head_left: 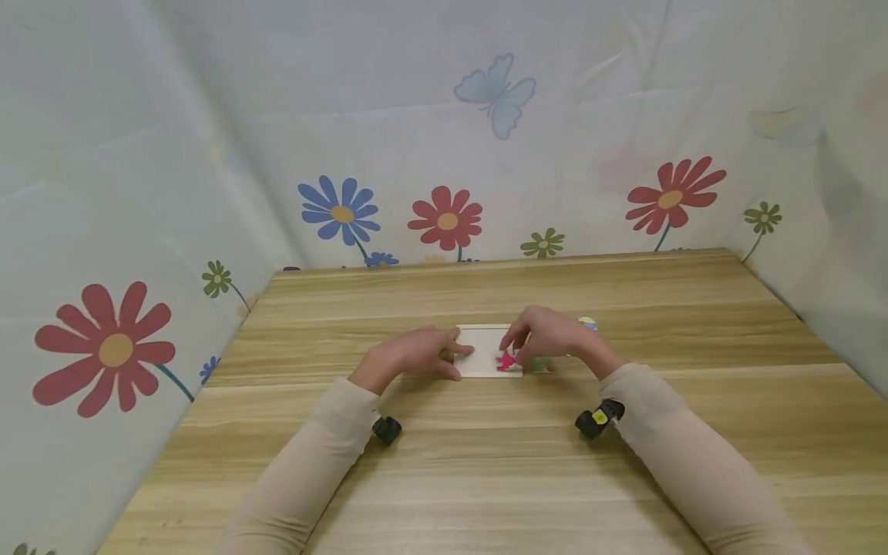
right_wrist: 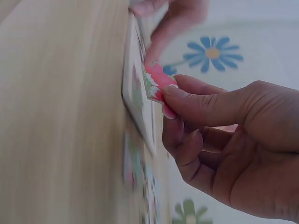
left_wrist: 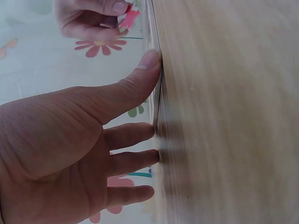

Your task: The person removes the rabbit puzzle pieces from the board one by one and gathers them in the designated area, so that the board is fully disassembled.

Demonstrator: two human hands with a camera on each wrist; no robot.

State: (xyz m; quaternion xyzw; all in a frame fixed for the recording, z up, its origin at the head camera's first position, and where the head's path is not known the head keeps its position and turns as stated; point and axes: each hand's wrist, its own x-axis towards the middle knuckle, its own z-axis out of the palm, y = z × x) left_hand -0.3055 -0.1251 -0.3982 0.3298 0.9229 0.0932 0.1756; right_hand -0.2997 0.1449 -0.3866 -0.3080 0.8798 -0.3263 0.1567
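A shallow white puzzle tray [head_left: 483, 340] with a raised pale rim lies on the wooden table. My left hand [head_left: 432, 351] rests at its left end, thumb at the near edge and a finger reaching over the tray's floor. In the left wrist view that hand's fingers are extended, fingertips at the tray's edge. Between thumb and fingers, my right hand [head_left: 546, 334] pinches a pink, green and white jigsaw piece [right_wrist: 160, 80], held tilted close over the tray's right part. Part of the tray is hidden behind the right hand.
More colourful puzzle pieces [head_left: 544, 365] lie right of the tray, partly under the right hand. Another piece [head_left: 587, 322] shows beyond the right wrist. A flower-printed curtain [head_left: 388, 139] borders the table [head_left: 444, 478] at the back and sides.
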